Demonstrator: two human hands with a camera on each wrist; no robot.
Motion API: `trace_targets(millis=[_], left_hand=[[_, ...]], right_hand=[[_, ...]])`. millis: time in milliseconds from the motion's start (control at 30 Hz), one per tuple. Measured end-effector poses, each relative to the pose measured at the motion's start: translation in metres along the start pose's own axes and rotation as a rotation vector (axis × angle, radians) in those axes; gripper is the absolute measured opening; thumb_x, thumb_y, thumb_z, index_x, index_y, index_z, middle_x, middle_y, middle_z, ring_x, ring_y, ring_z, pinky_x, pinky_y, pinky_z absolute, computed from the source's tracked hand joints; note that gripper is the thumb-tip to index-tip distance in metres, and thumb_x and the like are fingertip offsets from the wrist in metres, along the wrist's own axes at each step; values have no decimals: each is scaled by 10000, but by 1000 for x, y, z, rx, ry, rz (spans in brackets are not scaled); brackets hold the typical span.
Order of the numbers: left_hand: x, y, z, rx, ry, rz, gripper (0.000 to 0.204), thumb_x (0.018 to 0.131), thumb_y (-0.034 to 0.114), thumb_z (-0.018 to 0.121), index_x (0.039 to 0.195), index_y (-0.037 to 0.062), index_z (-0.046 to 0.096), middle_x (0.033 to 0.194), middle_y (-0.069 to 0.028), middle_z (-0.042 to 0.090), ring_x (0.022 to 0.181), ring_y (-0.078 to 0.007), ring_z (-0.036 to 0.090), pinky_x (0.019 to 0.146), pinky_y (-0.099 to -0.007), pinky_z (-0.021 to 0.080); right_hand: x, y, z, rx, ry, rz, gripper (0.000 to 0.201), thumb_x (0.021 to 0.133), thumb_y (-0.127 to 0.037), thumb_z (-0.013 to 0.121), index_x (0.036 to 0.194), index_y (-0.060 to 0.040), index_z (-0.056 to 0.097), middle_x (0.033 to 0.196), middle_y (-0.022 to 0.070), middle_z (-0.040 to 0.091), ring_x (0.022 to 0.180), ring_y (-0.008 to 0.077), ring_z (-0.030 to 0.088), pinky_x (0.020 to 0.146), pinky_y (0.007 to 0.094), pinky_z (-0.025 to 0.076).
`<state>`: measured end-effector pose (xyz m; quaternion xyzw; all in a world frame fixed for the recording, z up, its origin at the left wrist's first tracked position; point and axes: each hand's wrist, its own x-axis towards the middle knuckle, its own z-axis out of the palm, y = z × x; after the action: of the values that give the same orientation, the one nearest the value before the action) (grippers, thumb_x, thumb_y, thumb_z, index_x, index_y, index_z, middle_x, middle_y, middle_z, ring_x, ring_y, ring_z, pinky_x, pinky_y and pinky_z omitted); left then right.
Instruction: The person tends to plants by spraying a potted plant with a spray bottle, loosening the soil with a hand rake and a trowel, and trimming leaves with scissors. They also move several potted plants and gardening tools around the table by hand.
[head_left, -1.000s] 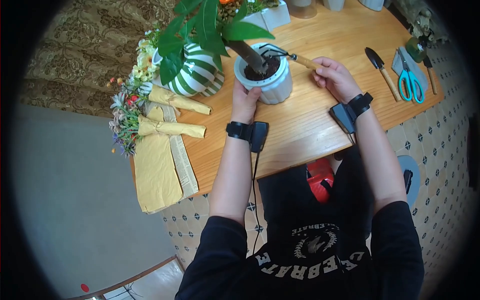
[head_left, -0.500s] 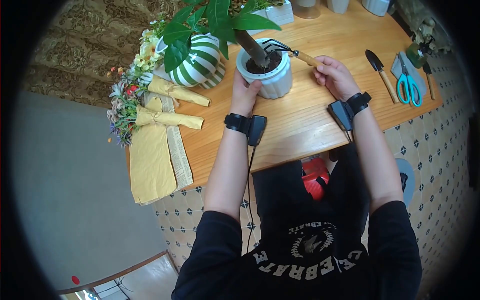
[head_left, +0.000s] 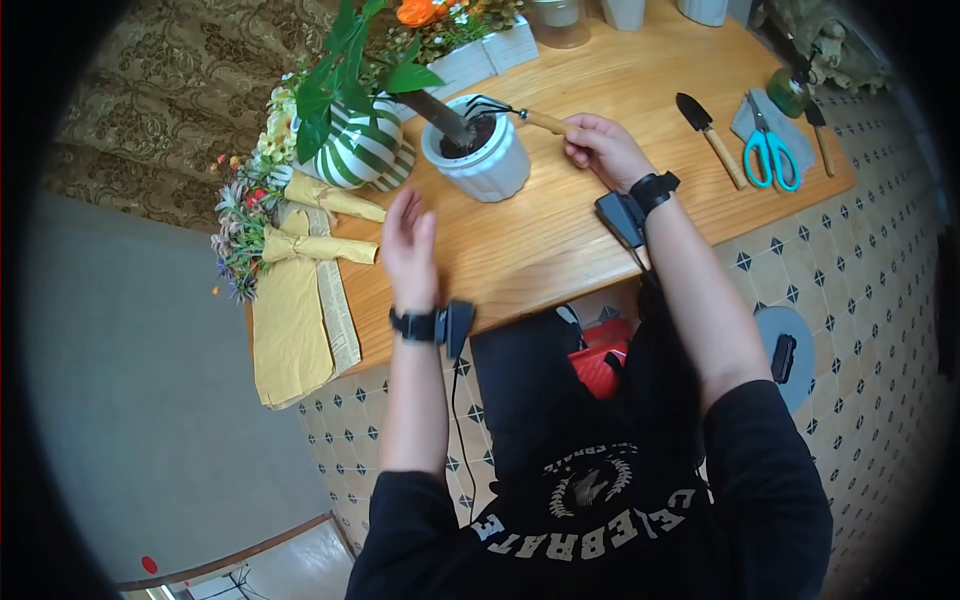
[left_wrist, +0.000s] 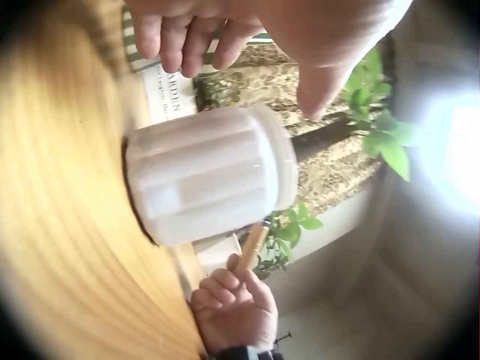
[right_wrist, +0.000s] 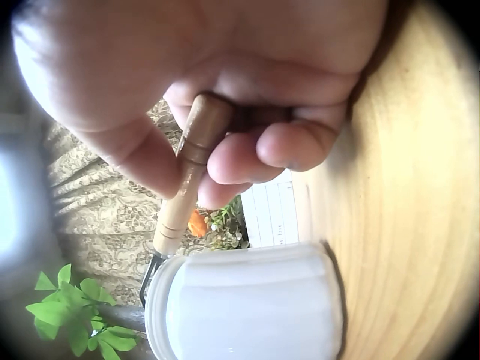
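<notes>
A white ribbed pot (head_left: 492,172) stands on the table, holding dark soil and a leaning plant stem (head_left: 436,114) with green leaves. My right hand (head_left: 610,152) pinches the wooden handle (head_left: 547,123) of a small black-pronged rake, whose prongs (head_left: 487,105) reach over the pot's rim to the soil. The handle (right_wrist: 192,169) lies between thumb and fingers in the right wrist view. My left hand (head_left: 410,252) is off the pot, to its lower left, fingers extended and holding nothing. In the left wrist view, a gap separates that hand (left_wrist: 247,30) from the pot (left_wrist: 210,176).
Wrapped bouquets (head_left: 318,247) and paper (head_left: 290,335) lie at the left, near a green-striped vase (head_left: 352,150). A white planter box (head_left: 485,62) stands behind the pot. A trowel (head_left: 712,140), turquoise-handled scissors (head_left: 771,160) and another tool (head_left: 822,140) lie at the right.
My left hand has let go of the pot and moved down and left, its fingers now extended. My right hand still holds the rake at the pot. The head view has shifted.
</notes>
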<state>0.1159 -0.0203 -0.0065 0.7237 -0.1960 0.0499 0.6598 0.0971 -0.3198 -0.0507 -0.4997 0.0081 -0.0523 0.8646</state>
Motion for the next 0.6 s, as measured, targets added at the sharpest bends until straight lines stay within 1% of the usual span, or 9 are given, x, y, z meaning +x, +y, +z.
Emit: trace_targets(millis=[100, 133, 200, 267, 300, 333, 367, 500, 600], left_hand=[[-31, 81, -17, 99, 30, 224, 400, 881, 84, 497, 1254, -59, 472, 1246, -189, 531, 1177, -263, 506, 1026, -380, 380], [-35, 106, -22, 7, 30, 423, 444, 860, 142, 512, 1249, -68, 471, 1243, -195, 531, 1178, -285, 505, 1027, -404, 379], [-46, 167, -47, 87, 1, 694, 729, 835, 499, 579, 1270, -68, 438, 1248, -234, 514, 1162, -317, 510, 1015, -428, 386], [-71, 223, -60, -85, -44, 926, 836, 751, 593, 638, 1270, -35, 451, 1274, -223, 498, 1159, -330, 513, 1022, -470, 365], [-74, 248, -38, -499, -168, 1020, 745, 724, 587, 668, 1197, 23, 550, 1228, -160, 554, 1098, -303, 547, 975, -419, 395], [-82, 269, -21, -549, -69, 1110, 598, 720, 589, 670, 1024, 75, 642, 1064, -91, 625, 989, -250, 578, 866, -324, 419], [-89, 279, -34, -335, -378, 1135, 696, 774, 600, 594, 1351, 253, 420, 1420, 32, 395, 1294, -132, 366, 1056, -365, 308], [-88, 298, -1, -501, -492, 1137, 414, 779, 294, 711, 1155, 182, 580, 1213, 47, 561, 1127, -112, 507, 940, -290, 416], [-88, 298, -1, -509, -540, 1113, 394, 776, 264, 716, 1134, 171, 582, 1165, 49, 575, 1086, -106, 522, 914, -285, 427]], right_hand=[[0, 1, 0, 2, -2, 2, 146, 896, -106, 545, 1000, -7, 569, 727, 4, 549, 591, 60, 475, 555, 185, 387], [0, 1, 1, 2, -2, 1, 145, 897, -107, 543, 999, -7, 570, 727, 3, 550, 591, 60, 475, 555, 185, 387], [-2, -1, 1, -5, -2, 5, 146, 898, -106, 540, 1001, -7, 569, 727, 3, 550, 591, 60, 476, 555, 186, 388], [-2, -3, 3, -7, -1, 12, 149, 899, -104, 538, 1009, -7, 566, 727, 4, 551, 592, 61, 476, 556, 188, 389], [-2, -3, 3, -8, 0, 11, 150, 898, -104, 539, 1011, -8, 565, 727, 5, 553, 591, 61, 476, 556, 189, 389], [-1, -3, 2, -6, 1, 9, 152, 897, -103, 539, 1013, -8, 564, 727, 6, 554, 591, 61, 477, 555, 190, 389], [-1, -1, 1, -2, -1, 9, 153, 897, -103, 540, 1015, -9, 564, 727, 7, 555, 590, 62, 477, 555, 191, 389], [1, 0, 1, 14, 10, 0, 151, 885, -108, 569, 1008, -21, 588, 716, -6, 573, 563, 49, 495, 519, 174, 403], [0, 1, 1, 13, 23, -1, 162, 885, -107, 569, 1020, -18, 583, 712, -7, 568, 557, 48, 490, 517, 173, 401]])
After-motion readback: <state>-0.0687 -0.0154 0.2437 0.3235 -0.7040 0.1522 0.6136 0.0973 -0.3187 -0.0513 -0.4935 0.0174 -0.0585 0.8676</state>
